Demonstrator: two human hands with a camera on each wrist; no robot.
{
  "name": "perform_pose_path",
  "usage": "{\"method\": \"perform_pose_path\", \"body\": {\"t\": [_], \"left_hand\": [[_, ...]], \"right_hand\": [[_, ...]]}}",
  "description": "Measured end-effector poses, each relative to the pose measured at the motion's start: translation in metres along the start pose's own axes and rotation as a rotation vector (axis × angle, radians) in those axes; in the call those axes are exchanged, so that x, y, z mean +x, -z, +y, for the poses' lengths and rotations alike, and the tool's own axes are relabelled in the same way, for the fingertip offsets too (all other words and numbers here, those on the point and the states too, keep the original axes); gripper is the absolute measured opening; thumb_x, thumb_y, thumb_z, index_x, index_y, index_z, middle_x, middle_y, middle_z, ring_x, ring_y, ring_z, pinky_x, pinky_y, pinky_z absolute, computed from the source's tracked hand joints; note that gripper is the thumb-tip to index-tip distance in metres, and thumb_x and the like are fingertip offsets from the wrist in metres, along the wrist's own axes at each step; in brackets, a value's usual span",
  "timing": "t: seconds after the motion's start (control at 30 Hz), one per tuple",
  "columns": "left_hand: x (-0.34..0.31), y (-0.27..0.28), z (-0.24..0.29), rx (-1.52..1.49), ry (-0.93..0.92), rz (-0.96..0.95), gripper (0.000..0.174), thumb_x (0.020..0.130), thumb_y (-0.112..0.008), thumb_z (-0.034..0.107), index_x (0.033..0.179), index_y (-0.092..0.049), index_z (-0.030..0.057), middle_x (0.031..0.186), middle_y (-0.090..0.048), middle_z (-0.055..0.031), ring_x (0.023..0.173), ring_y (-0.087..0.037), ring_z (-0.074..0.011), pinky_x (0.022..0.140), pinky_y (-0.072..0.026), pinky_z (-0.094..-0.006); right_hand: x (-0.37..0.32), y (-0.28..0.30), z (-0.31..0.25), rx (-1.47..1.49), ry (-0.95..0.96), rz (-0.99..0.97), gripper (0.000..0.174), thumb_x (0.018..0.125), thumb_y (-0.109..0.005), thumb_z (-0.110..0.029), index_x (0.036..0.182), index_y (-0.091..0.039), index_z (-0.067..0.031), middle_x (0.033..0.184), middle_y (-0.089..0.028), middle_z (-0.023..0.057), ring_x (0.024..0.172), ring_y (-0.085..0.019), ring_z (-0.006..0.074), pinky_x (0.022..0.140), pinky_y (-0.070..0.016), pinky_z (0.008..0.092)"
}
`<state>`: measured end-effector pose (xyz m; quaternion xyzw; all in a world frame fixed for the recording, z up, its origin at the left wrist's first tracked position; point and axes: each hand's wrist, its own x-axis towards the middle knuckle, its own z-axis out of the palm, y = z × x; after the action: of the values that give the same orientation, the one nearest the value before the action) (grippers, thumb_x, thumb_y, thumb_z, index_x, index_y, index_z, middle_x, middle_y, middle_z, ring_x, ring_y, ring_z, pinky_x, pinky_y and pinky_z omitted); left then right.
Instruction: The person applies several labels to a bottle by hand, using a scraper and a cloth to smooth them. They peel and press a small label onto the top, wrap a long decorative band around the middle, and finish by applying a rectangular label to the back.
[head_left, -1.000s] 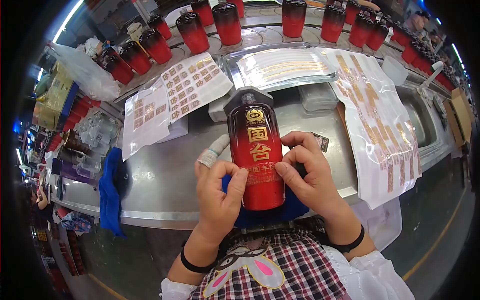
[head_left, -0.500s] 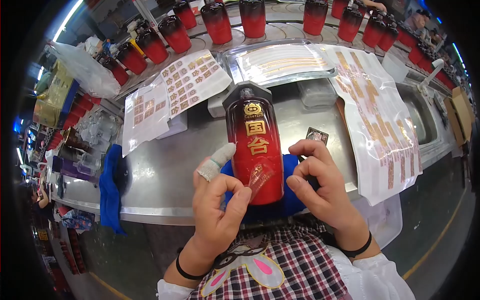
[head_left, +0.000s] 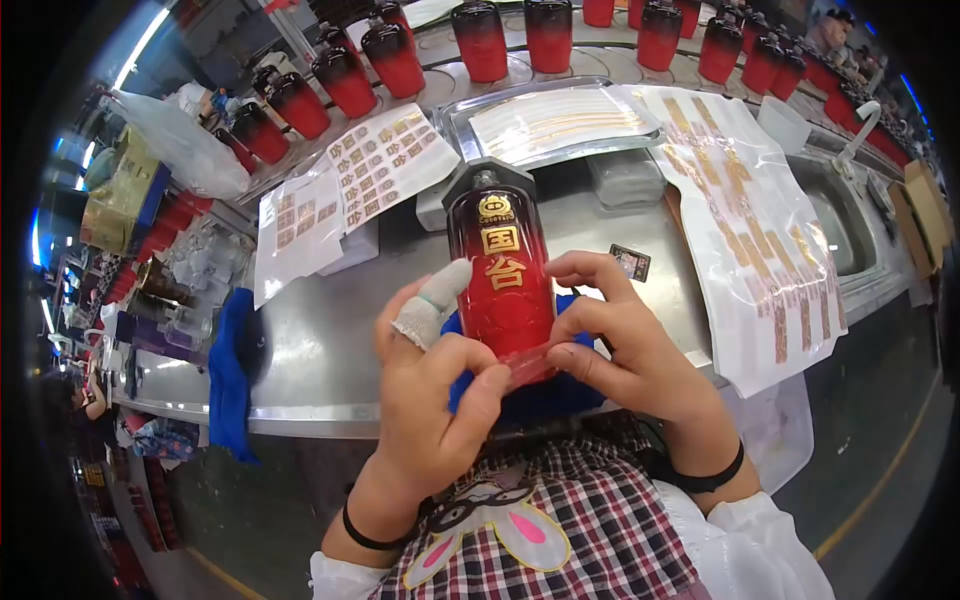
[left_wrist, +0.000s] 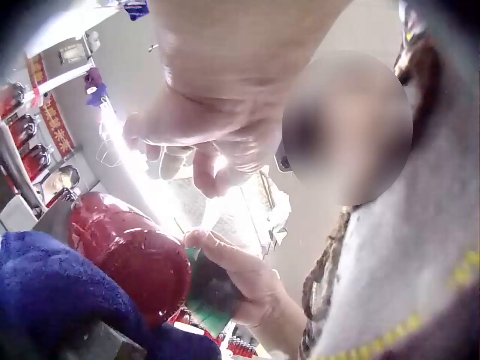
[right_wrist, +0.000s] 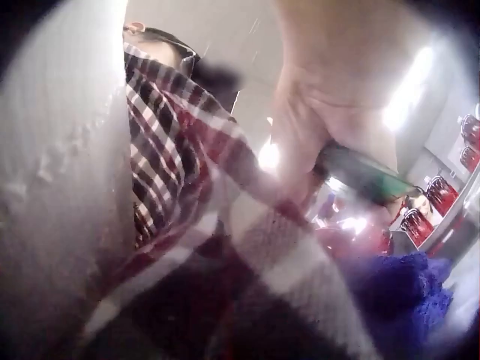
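A black-and-red bottle (head_left: 503, 270) with gold characters lies tilted on a blue cloth (head_left: 575, 392), its neck toward the back. Across its lower end stretches a clear film strip (head_left: 527, 365). My left hand (head_left: 430, 400) pinches one end of the film between thumb and forefinger; a fabric sleeve (head_left: 430, 307) covers one of its fingers, beside the bottle. My right hand (head_left: 635, 355) pinches the other end. The left wrist view shows the bottle's base (left_wrist: 161, 277) below the left hand (left_wrist: 225, 112) and the film between both hands.
Sticker sheets (head_left: 385, 165) lie at the back left, a metal tray (head_left: 560, 120) with strips at the back, and a long label sheet (head_left: 750, 240) at the right. A small dark card (head_left: 629, 263) lies near the right hand. More bottles (head_left: 480, 42) stand on the conveyor behind.
The right hand has moved in and taken the film's free end, which hung from the left hand half a second ago. The film has come off the bottle's printed area. The conveyor bottles have shifted.
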<state>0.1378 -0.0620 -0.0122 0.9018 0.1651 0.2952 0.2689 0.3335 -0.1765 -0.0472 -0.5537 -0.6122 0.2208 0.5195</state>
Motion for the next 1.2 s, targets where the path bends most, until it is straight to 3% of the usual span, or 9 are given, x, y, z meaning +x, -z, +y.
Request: {"method": "perform_pose_path", "body": {"t": [0.13,0.53,0.73,0.83,0.93,1.03,1.13,1.2], "left_hand": [[-0.010,-0.018,-0.014,-0.124,0.154,0.078,0.011,0.087,-0.061,0.012,0.080,-0.062,0.0038,0.141,-0.049,-0.0256,0.132,-0.039,-0.0337,0.111,-0.0260,-0.0450],[-0.014,-0.028,-0.031,-0.086,0.217,0.102,0.008,0.086,-0.062,0.011,0.082,-0.062,0.0040,0.139,-0.051,-0.0230,0.127,-0.043,-0.0333,0.110,-0.0283,-0.0436],[-0.014,-0.026,-0.032,-0.142,0.264,0.090,0.016,0.092,-0.061,0.017,0.084,-0.061,0.0032,0.139,-0.050,-0.0260,0.128,-0.043,-0.0308,0.110,-0.0280,-0.0420],[-0.018,-0.036,-0.046,-0.261,0.248,0.166,0.030,0.092,-0.067,0.030,0.099,-0.057,0.0026,0.140,-0.047,-0.0294,0.125,-0.043,-0.0374,0.108,-0.0274,-0.0470],[-0.023,-0.053,-0.052,-0.285,0.240,0.210,0.046,0.091,-0.068,0.037,0.113,-0.048,0.0027,0.141,-0.043,-0.0280,0.125,-0.045,-0.0339,0.106,-0.0303,-0.0440],[-0.023,-0.055,-0.048,-0.361,0.318,0.166,0.055,0.090,-0.070,0.040,0.118,-0.042,0.0025,0.138,-0.042,-0.0243,0.127,-0.043,-0.0311,0.106,-0.0320,-0.0411],[-0.024,-0.052,-0.052,-0.454,0.354,0.100,0.055,0.092,-0.069,0.035,0.124,-0.038,0.0041,0.148,-0.034,-0.0241,0.137,-0.034,-0.0280,0.114,-0.0239,-0.0408],[-0.024,-0.051,-0.054,-0.489,0.348,0.089,0.056,0.091,-0.069,0.036,0.124,-0.038,0.0038,0.147,-0.035,-0.0232,0.137,-0.034,-0.0277,0.115,-0.0236,-0.0407]], "right_hand": [[-0.008,-0.006,0.005,0.024,-0.104,0.053,0.013,0.088,-0.070,-0.015,0.088,-0.063,-0.0036,0.125,-0.048,0.0183,0.114,-0.052,0.0334,0.098,-0.0421,0.0409],[-0.010,-0.019,0.010,-0.068,-0.125,0.155,0.017,0.089,-0.068,-0.016,0.085,-0.063,-0.0010,0.121,-0.049,0.0192,0.111,-0.054,0.0329,0.096,-0.0434,0.0402],[-0.010,-0.020,0.008,-0.048,-0.144,0.164,0.017,0.088,-0.069,-0.016,0.084,-0.063,-0.0007,0.120,-0.050,0.0190,0.111,-0.053,0.0331,0.096,-0.0432,0.0407],[-0.010,-0.017,0.004,-0.072,-0.136,0.163,0.017,0.088,-0.069,-0.016,0.084,-0.063,-0.0007,0.119,-0.050,0.0192,0.111,-0.053,0.0333,0.096,-0.0427,0.0410],[-0.008,-0.017,-0.003,-0.133,-0.080,0.160,0.017,0.088,-0.069,-0.016,0.083,-0.062,-0.0009,0.119,-0.050,0.0197,0.112,-0.052,0.0340,0.096,-0.0423,0.0414],[-0.009,-0.018,-0.001,-0.134,-0.082,0.167,0.017,0.087,-0.070,-0.015,0.083,-0.062,-0.0010,0.119,-0.050,0.0202,0.112,-0.052,0.0348,0.096,-0.0426,0.0417],[-0.009,-0.019,0.002,-0.136,-0.101,0.169,0.017,0.087,-0.070,-0.015,0.083,-0.062,-0.0009,0.119,-0.050,0.0204,0.112,-0.052,0.0352,0.096,-0.0427,0.0416],[-0.009,-0.020,0.003,-0.121,-0.121,0.167,0.017,0.087,-0.070,-0.015,0.083,-0.062,-0.0008,0.119,-0.050,0.0204,0.112,-0.052,0.0352,0.096,-0.0427,0.0416]]}}
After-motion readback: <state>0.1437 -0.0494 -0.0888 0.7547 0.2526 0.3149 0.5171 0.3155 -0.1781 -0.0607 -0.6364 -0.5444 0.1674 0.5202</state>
